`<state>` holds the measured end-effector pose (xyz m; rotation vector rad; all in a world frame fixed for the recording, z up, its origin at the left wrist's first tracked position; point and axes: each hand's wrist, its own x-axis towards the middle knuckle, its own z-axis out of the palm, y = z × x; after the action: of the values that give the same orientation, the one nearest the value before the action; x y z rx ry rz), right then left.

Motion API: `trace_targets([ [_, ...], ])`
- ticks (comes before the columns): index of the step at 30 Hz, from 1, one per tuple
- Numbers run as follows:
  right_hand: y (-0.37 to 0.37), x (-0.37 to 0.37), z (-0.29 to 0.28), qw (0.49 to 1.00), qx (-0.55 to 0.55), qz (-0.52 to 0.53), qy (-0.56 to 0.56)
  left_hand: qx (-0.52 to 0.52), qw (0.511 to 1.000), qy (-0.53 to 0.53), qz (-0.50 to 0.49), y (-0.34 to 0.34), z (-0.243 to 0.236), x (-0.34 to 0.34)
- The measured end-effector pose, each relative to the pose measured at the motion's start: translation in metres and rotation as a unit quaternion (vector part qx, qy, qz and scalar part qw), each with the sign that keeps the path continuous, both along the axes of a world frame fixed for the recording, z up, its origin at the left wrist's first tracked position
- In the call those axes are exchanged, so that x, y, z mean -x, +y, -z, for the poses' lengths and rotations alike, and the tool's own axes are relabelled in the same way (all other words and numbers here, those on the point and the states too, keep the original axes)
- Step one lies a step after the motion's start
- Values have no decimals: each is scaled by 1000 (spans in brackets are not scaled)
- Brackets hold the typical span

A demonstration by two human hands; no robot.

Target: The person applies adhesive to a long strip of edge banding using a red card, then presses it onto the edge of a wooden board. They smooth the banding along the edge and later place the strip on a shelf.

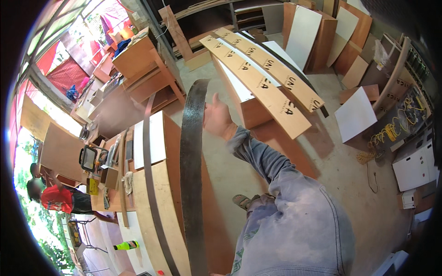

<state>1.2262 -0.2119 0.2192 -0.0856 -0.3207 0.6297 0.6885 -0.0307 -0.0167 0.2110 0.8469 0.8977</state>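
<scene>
A long, narrow dark board [192, 175] stretches up the middle of the view, its surface glossy near the far end. My right hand [218, 118] is at its right edge, near that far end. The thumb points up, free of the board, while the fingers pass behind it and are hidden. A grey-blue sleeve covers the right arm. Left of the board lies a thinner dark strip [152, 198] on a pale wooden panel [168, 202] of the workbench. My left hand does not show.
Two tan printed boards [258, 83] lie across white-topped cabinets at the far right. Loose panels [304, 32] lean on the back wall. A work lamp [87, 158] and green bottle [126, 245] sit on the left benches. A person in red [57, 198] is at far left. Yellow cord [391, 131] hangs right.
</scene>
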Motion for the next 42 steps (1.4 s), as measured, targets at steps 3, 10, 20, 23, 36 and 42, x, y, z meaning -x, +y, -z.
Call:
trace_targets([
  [3, -55, 16, 4, 999, 29, 27, 24, -10, 999, -25, 45, -14, -8, -16],
  [10, -179, 51, 7, 995, -57, 61, -53, -51, 983, -73, 163, -60, -42, -69],
  [20, -368, 105, -99, 965, -42, 256, -28, -101, 919, -167, 341, -170, -118, -208],
  [23, -436, 114, -118, 954, -91, 284, -28, -113, 896, -196, 383, -216, -144, -255],
  [36, -811, 228, -49, 830, -85, 550, -48, -212, 782, -286, 512, -480, -261, -474],
  [42, -942, 324, -38, 731, -37, 681, -12, -232, 741, -358, 518, -556, -313, -540],
])
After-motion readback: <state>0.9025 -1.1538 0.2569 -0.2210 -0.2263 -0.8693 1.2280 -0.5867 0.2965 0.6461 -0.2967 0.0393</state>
